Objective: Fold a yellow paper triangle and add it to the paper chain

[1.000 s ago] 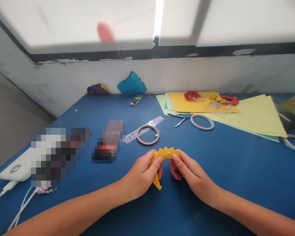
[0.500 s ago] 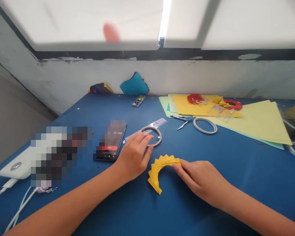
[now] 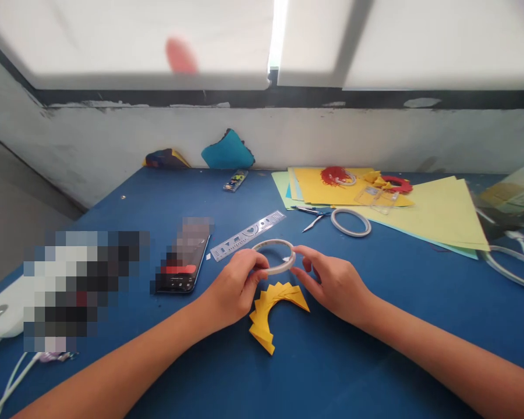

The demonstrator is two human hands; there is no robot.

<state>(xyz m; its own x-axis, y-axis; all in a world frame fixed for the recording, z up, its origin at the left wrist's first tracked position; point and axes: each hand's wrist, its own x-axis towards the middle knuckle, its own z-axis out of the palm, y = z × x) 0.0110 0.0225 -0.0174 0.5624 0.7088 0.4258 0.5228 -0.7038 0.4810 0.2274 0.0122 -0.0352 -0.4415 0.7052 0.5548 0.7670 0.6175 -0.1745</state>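
Note:
Just above the blue tabletop, a thin white ring that looks like a narrow roll of tape (image 3: 280,269) is held slightly tilted. My left hand (image 3: 240,282) pinches its left side between thumb and fingers. At the ring's right edge, the thumb and index finger of my right hand (image 3: 332,282) close on it. Below the ring, a curved chain of folded yellow paper (image 3: 266,308) lies on the table, touched by neither hand. Behind the left hand rests a clear stencil ruler (image 3: 248,234).
A phone (image 3: 186,262) lies left of my hands, with a white power bank (image 3: 2,308) and cables further left. Scissors (image 3: 314,218) and another white ring (image 3: 351,233) lie behind. Coloured paper sheets (image 3: 445,215) and red thread (image 3: 334,176) are at the back right.
My right hand has let go of the yellow paper chain and moved up to the ring. My left hand has lifted the ring off the ruler and brought it nearer.

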